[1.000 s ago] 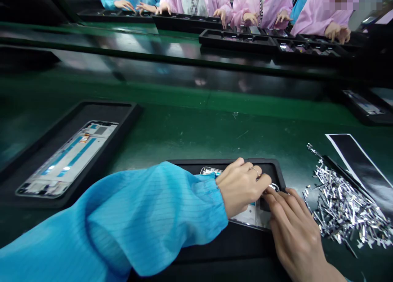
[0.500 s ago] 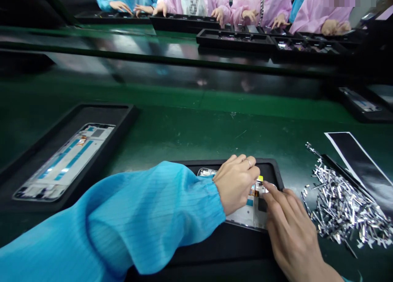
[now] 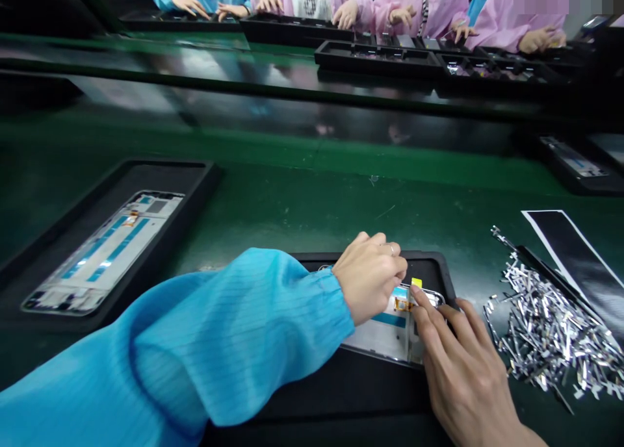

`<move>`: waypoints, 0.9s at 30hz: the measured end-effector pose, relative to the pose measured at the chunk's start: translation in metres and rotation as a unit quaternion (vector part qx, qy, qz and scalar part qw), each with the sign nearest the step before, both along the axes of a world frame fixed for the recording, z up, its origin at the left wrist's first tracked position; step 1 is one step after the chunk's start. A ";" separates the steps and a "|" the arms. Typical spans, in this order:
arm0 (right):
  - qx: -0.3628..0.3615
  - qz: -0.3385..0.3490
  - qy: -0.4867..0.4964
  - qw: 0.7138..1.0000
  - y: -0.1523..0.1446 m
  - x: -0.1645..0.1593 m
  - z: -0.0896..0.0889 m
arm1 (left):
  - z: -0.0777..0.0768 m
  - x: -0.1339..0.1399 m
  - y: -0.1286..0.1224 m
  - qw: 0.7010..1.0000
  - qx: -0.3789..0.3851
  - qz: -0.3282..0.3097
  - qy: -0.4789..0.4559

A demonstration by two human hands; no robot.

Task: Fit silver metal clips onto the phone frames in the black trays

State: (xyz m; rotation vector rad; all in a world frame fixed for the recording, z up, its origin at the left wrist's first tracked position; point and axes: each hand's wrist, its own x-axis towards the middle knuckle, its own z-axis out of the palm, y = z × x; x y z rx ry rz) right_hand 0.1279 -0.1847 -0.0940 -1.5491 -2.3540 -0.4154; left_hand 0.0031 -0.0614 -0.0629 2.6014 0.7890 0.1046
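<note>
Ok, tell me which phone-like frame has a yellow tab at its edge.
The middle frame, under the right hand: a yellow tab shows at its far edge. The left frame and far-right frame show no yellow.

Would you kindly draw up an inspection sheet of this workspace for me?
Surface: green tabletop, lightly scratched.
Job's things: phone frame lying in a black tray; yellow tab by its far edge.
Clutter: pile of silvery strips right of the tray; black sheet with white edging beside it.
Hands: left hand over the frame, grip hidden; right hand with fingers at the frame's right end.
Cables: nothing seen lying loose.
Surroundings: second tray with another frame at left; co-workers' hands opposite.
</note>
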 end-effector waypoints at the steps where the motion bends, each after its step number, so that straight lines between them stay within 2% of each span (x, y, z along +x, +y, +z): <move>1: 0.000 0.002 -0.003 1.000 0.000 0.001 -0.001 | 0.002 0.000 0.002 1.000 -0.003 0.003 0.012; 5: 0.000 0.004 0.007 1.000 -0.001 0.002 -0.002 | 0.009 0.002 0.007 0.998 -0.006 -0.005 0.062; 9: -0.002 0.010 0.002 1.000 0.000 0.002 -0.001 | 0.010 0.004 0.005 0.995 0.027 -0.034 0.085; 14: -0.013 0.002 -0.023 1.000 0.002 0.001 0.000 | 0.000 -0.003 -0.003 0.993 0.106 -0.052 0.022; 16: -0.013 -0.002 -0.024 1.000 0.003 0.000 0.000 | -0.002 -0.006 -0.003 0.991 0.129 -0.039 -0.001; 19: -0.007 -0.006 -0.015 1.000 0.002 0.001 0.000 | -0.001 -0.010 0.003 0.997 0.080 -0.004 -0.009; 22: -0.008 -0.001 -0.011 1.000 0.000 0.003 -0.002 | 0.003 -0.014 0.010 1.000 0.010 -0.007 -0.003; 27: -0.009 0.010 -0.017 1.000 0.001 0.002 -0.002 | 0.005 -0.017 0.013 1.000 0.019 -0.025 0.003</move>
